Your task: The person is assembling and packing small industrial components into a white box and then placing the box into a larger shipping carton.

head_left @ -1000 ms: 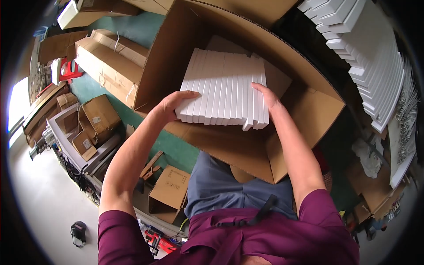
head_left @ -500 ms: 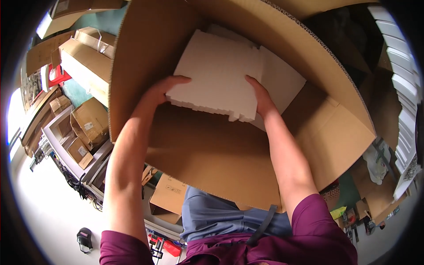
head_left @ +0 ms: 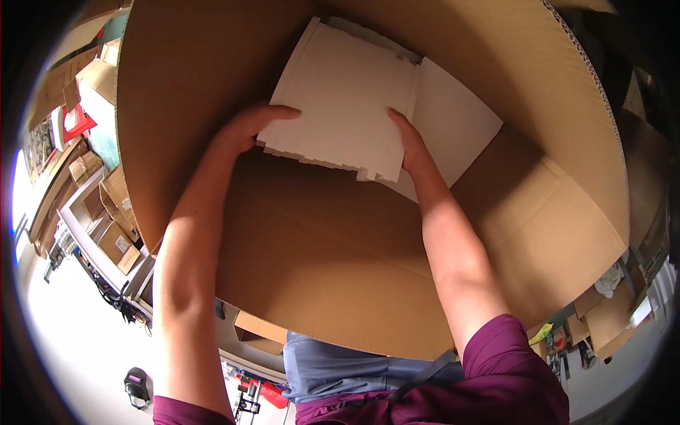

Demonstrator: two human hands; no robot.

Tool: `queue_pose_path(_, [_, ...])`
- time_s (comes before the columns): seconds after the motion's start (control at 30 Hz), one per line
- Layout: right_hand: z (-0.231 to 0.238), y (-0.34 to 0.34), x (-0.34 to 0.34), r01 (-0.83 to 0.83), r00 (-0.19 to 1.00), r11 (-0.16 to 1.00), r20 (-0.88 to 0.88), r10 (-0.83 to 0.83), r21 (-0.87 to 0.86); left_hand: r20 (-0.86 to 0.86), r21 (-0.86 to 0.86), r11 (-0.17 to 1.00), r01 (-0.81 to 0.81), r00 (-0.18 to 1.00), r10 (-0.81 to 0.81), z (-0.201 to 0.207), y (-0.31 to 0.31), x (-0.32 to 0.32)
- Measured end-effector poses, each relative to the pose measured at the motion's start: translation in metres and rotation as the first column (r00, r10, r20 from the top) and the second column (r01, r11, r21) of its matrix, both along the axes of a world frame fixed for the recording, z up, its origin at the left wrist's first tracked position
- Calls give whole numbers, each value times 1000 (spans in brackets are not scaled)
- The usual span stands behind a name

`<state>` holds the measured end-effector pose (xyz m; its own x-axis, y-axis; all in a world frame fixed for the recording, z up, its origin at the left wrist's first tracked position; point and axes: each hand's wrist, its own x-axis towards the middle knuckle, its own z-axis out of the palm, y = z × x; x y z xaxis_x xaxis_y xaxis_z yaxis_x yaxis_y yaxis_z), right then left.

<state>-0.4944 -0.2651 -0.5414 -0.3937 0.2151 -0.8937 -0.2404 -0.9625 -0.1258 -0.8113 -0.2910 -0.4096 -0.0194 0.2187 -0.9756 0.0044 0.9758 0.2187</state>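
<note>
Deep inside a large open cardboard box (head_left: 333, 283), a white block-like stack (head_left: 340, 99) sits between my hands. Its near edge is uneven and stepped; whether it is foam or stacked card I cannot tell. My left hand (head_left: 256, 126) grips its left side, thumb lying on top and fingers hidden beneath. On the right side, my right hand (head_left: 411, 142) holds it the same way, thumb over the top edge. Under and behind the stack, to the right, lies another flat white piece (head_left: 457, 120) against the box's inside.
Tall cardboard walls surround my forearms on the far, left and right sides. Several smaller cardboard boxes (head_left: 113, 244) stand at the left, near a red plastic item (head_left: 76, 122). A dark object with a lens-like window (head_left: 136, 387) lies on the pale floor. Tools and clutter show at the lower right.
The big box now fills more of the view, and I see deeper into it. My hands and the white stack have shifted slightly up and left in the picture; both grips are kept.
</note>
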Motion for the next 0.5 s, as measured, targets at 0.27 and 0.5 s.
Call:
queue_pose_path(0.27, [-29, 0, 0, 38, 999, 999, 26, -38, 27, 30, 37, 998, 53, 998, -54, -34, 6, -8])
queue_pose_path(0.5, [-34, 0, -8, 63, 997, 998, 33, -64, 2, 15, 112, 992, 54, 998, -56, -39, 0, -11])
